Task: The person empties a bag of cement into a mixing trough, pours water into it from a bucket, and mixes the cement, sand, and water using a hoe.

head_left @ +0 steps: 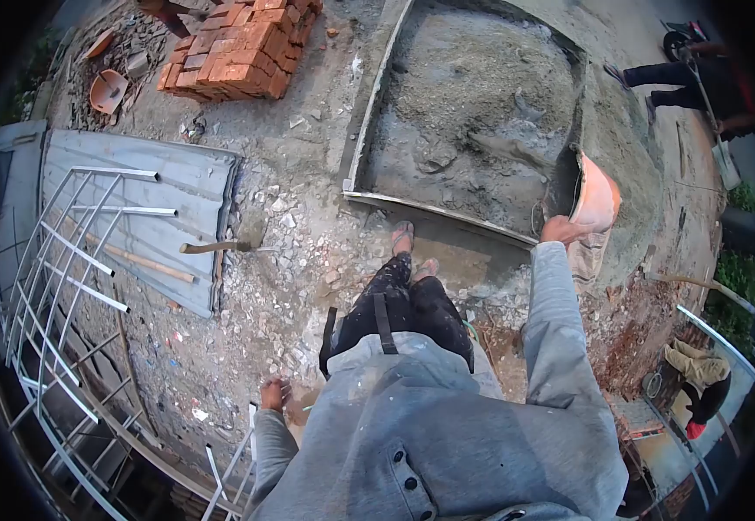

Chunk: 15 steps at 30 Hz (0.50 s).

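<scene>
My right hand (558, 228) is closed on the rim of an orange mortar pan (599, 195), tilted on its side at the near right corner of a mixing trough. That trough (447, 213) has low raised sides and holds a heap of grey sand or mortar mix (481, 87). Part of the pan's inside is turned away from me. My left hand (275, 393) hangs low at my side above the rubble, fingers loosely apart, with nothing seen in it.
A stack of red bricks (238, 52) stands at the back left, with another orange pan (108, 91) nearby. Metal sheets (151, 208), a hoe (212, 247) and a metal frame (73, 260) lie left. A person with a shovel (698, 82) stands right; another person (703, 378) is lower right.
</scene>
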{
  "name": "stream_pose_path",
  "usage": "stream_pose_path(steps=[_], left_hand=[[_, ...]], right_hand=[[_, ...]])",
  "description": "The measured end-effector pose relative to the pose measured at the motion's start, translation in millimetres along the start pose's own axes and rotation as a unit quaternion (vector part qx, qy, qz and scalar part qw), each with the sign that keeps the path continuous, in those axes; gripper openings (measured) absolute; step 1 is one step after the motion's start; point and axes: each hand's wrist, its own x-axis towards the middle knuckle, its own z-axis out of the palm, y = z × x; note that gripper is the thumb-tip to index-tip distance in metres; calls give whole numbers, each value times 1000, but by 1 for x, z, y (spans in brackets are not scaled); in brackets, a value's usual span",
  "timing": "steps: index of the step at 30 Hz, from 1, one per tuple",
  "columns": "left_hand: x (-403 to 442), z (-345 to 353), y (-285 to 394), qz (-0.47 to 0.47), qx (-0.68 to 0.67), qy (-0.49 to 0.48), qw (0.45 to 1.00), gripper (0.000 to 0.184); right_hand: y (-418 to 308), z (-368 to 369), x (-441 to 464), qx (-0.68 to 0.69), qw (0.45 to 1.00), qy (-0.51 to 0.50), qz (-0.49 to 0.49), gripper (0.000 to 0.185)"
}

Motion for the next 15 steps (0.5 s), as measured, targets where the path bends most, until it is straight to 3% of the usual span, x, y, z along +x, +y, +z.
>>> stream_pose_path(steps=[2, 7, 8, 10, 12, 14, 15], left_hand=[[5, 22, -14, -18, 7, -38, 999, 24], [-11, 73, -1, 71, 44, -114, 990, 23], [-23, 80, 14, 75, 48, -102, 991, 23], [-26, 84, 41, 94, 57, -83, 990, 24], [-33, 84, 67, 156, 64, -74, 983, 25], [-30, 79, 85, 204, 59, -54, 976, 25], [-39, 79, 93, 221, 62, -39, 973, 25]], right_hand=[[-24, -13, 4, -1, 1000, -10, -6, 77], [-28, -16, 18, 72, 997, -1, -24, 80], [3, 10, 27, 74, 997, 7, 5, 80], [32, 27, 31, 222, 971, -12, 87, 76], [23, -7, 22, 398, 854, -143, 302, 52], [96, 9, 30, 430, 788, -237, 371, 38], [150, 22, 25, 464, 725, -266, 434, 37]])
